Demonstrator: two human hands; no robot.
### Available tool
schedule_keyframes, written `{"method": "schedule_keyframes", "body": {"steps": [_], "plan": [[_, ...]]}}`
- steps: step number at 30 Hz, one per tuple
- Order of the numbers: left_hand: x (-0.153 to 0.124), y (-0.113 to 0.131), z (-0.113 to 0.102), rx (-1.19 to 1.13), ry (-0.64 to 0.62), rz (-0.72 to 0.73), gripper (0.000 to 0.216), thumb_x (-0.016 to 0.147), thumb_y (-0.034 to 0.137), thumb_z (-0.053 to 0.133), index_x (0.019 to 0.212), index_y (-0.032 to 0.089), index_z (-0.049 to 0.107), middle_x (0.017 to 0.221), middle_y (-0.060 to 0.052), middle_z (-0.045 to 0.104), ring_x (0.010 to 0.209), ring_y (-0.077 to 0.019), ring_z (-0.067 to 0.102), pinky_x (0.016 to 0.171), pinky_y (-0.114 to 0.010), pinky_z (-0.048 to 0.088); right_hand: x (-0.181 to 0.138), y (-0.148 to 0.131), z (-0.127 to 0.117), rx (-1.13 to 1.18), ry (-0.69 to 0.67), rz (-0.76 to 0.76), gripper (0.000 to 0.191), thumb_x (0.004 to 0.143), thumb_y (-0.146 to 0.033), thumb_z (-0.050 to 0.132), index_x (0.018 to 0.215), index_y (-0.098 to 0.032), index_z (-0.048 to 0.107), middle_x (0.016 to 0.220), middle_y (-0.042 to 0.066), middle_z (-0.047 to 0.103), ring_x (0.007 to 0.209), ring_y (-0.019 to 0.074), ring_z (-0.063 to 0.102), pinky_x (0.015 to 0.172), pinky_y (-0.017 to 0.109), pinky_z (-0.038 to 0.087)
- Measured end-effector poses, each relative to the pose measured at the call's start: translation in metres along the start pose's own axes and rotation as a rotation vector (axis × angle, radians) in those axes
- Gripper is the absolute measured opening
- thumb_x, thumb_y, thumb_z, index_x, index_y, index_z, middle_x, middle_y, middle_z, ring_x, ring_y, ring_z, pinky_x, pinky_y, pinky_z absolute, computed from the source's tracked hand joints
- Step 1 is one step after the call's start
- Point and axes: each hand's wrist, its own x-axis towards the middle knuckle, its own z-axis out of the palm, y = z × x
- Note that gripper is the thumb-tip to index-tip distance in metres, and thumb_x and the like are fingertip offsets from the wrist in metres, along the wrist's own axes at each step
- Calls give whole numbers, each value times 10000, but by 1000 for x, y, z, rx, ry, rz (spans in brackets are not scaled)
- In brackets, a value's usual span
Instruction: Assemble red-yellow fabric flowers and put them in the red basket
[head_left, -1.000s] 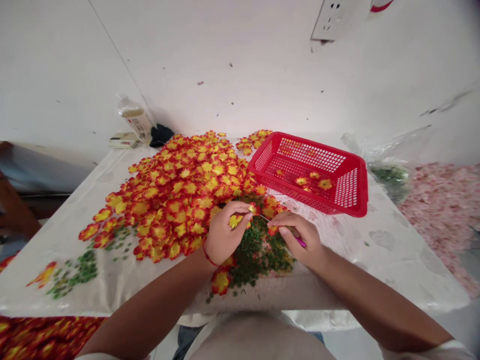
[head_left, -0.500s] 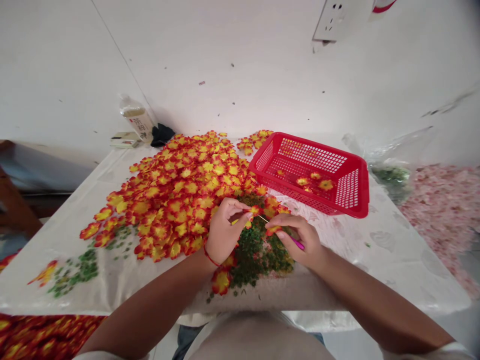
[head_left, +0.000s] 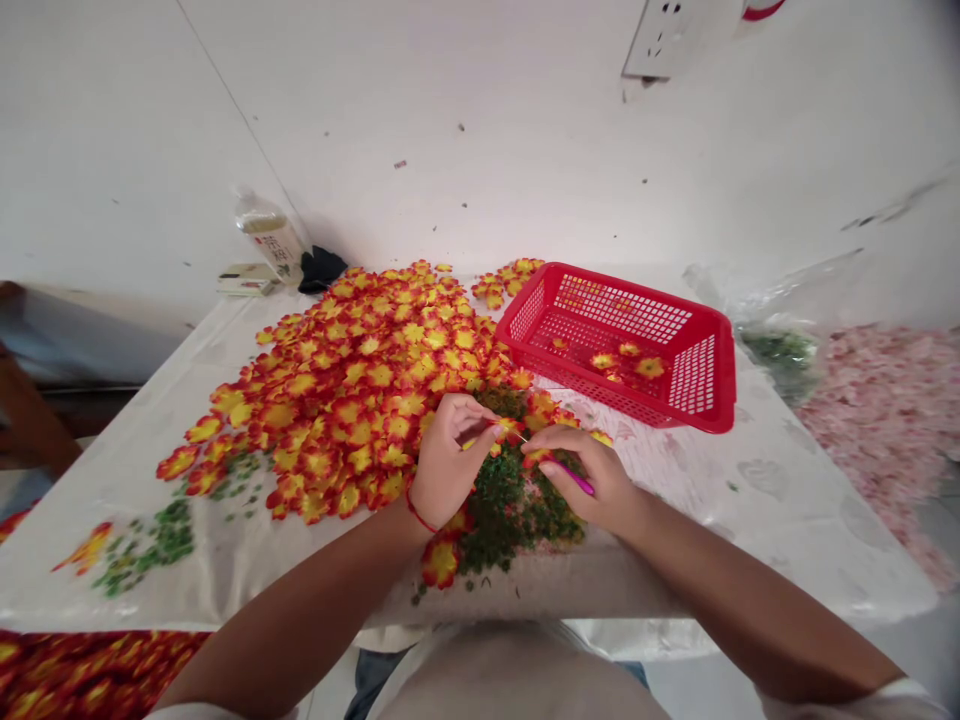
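Through my feed, the left hand (head_left: 450, 462) is curled, thumb and fingertips pressed together, pinching a small yellow-and-red fabric flower (head_left: 510, 428) above a scatter of crumbly dark-green leaf bits (head_left: 506, 510). A red string bracelet (head_left: 415, 512) circles that wrist. The right hand (head_left: 589, 480) is closed in a pen-like pinch on a slim magenta-handled tool (head_left: 574, 477), whose thin metal shaft (head_left: 529, 440) reaches across to the flower. The left forearm (head_left: 300, 600) and right forearm (head_left: 750, 600) angle inward from the bottom of my view, leaving the hands just apart.

Both hands work over a white, glossy plastic-covered surface (head_left: 712, 500). Left of them lies a broad heap of flat, ruffled red-edged yellow flowers (head_left: 352, 400), touching the left hand. Beyond the right hand sits a rectangular red plastic mesh basket (head_left: 694, 375), holding a few matching flowers (head_left: 649, 368). A clear plastic bottle (head_left: 271, 240) and a crumpled black cloth (head_left: 321, 268) stand by the white wall (head_left: 450, 130), and a soft pink mass of petals (head_left: 885, 430) lies off to the right.
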Motion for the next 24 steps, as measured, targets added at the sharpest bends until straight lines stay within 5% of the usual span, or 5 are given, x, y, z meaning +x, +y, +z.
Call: {"method": "schedule_keyframes", "body": {"steps": [12, 20, 24], "plan": [[-4, -3, -2, 182, -179, 29, 300, 1010, 178, 763, 1291, 265, 708, 1174, -50, 856, 1135, -196, 860, 1056, -336, 694, 5, 4, 3, -62, -67, -38, 312, 1142, -241, 685, 1447, -291, 641, 1268, 114, 821, 1212, 260, 815, 1041, 434, 709], [-17, 6, 1, 345, -190, 266, 200, 1017, 93, 707, 1105, 264, 761, 1108, -7, 869, 1032, -168, 863, 976, -278, 670, 5, 0, 3, -273, -87, 4, 457, 1117, -354, 694, 1552, -267, 583, 1448, 197, 672, 1364, 372, 702, 1135, 584, 655], [-18, 9, 0, 383, -211, 334, 173, 1002, 82, 726, 1026, 251, 753, 1009, -7, 855, 962, -180, 848, 914, -289, 652, 5, -1, 4, -169, -185, -33, 390, 1175, -312, 555, 1563, -270, 565, 1466, 186, 692, 1385, 326, 713, 1155, 533, 653]]}}
